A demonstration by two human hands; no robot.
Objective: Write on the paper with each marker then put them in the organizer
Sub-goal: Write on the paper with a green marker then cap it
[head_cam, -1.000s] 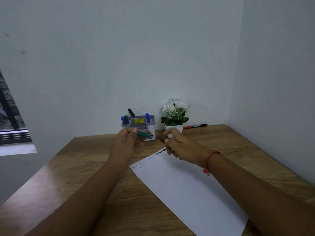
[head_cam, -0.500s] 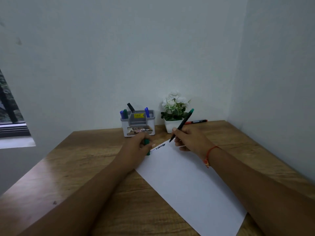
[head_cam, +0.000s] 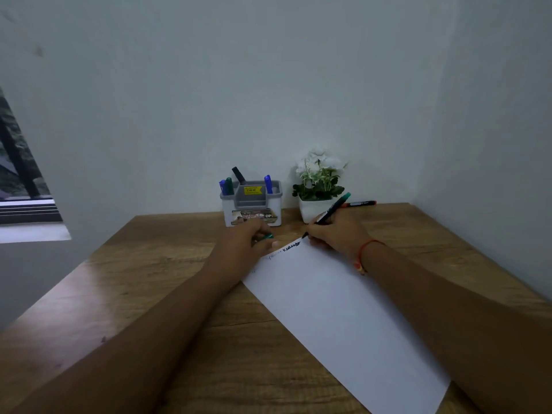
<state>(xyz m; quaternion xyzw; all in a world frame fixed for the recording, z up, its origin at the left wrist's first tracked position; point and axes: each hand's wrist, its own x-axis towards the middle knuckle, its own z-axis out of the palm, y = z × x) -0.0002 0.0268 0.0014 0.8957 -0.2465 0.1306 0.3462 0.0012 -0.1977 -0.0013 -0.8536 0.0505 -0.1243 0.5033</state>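
Right grip (head_cam: 337, 231) pinches marker (head_cam: 336, 206) pen-style, tip at far corner of paper (head_cam: 343, 309), poised to write. Left grip (head_cam: 249, 240) curled round cap (head_cam: 268, 236), likely steadying sheet. Organizer (head_cam: 252, 206) stands near far edge of surface (head_cam: 149, 279).

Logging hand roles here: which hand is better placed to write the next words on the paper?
Right. The right hand grips the uncapped marker, its tip at the paper's far corner beside the writing. The left hand holds only the green cap and rests on the sheet's edge.
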